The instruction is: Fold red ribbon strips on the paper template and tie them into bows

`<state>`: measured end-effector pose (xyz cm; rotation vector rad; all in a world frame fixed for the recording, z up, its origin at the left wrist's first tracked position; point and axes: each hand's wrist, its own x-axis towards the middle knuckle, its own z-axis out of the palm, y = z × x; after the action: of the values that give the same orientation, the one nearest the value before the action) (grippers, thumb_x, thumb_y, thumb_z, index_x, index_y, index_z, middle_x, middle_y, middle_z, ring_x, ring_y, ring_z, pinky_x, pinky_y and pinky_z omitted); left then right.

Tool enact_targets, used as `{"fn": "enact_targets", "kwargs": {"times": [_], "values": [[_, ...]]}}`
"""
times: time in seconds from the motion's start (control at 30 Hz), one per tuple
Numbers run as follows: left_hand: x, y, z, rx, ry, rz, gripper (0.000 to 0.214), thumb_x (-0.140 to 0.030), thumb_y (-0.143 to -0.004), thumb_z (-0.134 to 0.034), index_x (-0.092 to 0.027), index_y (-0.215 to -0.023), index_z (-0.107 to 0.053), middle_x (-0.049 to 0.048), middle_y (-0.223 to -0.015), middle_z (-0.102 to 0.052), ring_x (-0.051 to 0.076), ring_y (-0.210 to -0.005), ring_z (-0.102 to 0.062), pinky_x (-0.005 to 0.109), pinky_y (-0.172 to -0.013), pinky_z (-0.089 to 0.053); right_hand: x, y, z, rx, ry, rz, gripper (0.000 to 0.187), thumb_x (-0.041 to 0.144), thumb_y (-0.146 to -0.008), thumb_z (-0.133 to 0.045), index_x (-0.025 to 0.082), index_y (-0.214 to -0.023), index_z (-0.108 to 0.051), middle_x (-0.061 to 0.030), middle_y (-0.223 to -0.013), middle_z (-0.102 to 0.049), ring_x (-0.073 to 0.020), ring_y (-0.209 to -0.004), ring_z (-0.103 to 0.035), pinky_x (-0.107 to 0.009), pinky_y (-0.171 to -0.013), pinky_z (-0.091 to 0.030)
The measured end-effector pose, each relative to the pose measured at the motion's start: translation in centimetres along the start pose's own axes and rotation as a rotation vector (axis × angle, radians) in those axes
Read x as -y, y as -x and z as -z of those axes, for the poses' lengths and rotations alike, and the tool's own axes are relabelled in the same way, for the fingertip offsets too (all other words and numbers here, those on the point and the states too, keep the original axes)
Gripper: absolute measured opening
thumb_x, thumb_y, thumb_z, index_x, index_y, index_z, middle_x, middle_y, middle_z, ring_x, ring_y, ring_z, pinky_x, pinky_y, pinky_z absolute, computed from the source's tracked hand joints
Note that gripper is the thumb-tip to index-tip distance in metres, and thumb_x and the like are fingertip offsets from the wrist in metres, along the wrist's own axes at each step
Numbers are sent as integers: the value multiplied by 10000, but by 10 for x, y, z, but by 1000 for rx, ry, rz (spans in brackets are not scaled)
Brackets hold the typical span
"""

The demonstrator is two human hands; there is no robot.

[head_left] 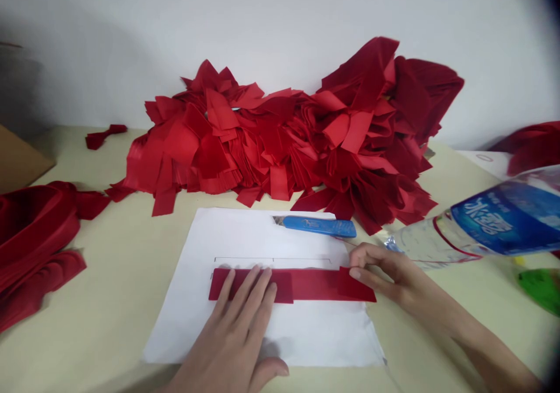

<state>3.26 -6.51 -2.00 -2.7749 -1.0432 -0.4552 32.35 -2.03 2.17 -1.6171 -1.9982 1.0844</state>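
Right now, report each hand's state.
Left hand: open, resting on the red strip.
Right hand: closed, pinching the strip's folded right end.

Shows a bare left hand (231, 337), with four long, slim fingers (249, 291) and a shorter, broader thumb (273, 369). Behind those fingers, broadens into a smooth back (221, 346), bare right to the lower edge of view. Shows a bare right hand (396, 276) too, slender, with rounded tips to forefinger (371, 253) and thumb. Behind the fingers there, runs through a slim wrist (431, 305) into a smooth, bare forearm (472, 337), thickening gradually farther from the fingertips. Leaves fingernails too blurred to describe.
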Motion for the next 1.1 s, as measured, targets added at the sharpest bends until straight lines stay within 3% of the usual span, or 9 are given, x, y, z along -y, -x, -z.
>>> {"fn": "enact_targets", "kwargs": {"times": [0.27, 0.73, 1.1], "values": [[-1, 1, 1, 33, -106, -10, 700, -610, -860, -388, -56, -1278, -474, 185, -1366, -474, 323, -1264, -422, 503, -920, -423, -3, 0, -1, 2, -4, -3, 237, 432, -883, -500, 219, -784, -530, -13, -808, -563, -161, -749, -518, -273, -641, -406], [-1, 4, -2, 40, -43, 18, 699, -577, -878, -378, -60, -1347, -395, 179, -1415, -412, 308, -1319, -329, 488, -963, -380, 1, -1, -1, -26, -26, -2, 240, 435, -865, -517, 216, -770, -549, -18, -791, -583, -170, -735, -533, -279, -630, -424], [-2, 0, 0, 24, -82, 31, 694, -578, -887, -356, -52, -1338, -400, 182, -1395, -438, 294, -1306, -367, 461, -950, -399, 4, 0, -2, 59, -11, -36, 225, 409, -868, -509, 212, -761, -521, -7, -737, -540, -152, -682, -492, -270, -591, -412]]}}
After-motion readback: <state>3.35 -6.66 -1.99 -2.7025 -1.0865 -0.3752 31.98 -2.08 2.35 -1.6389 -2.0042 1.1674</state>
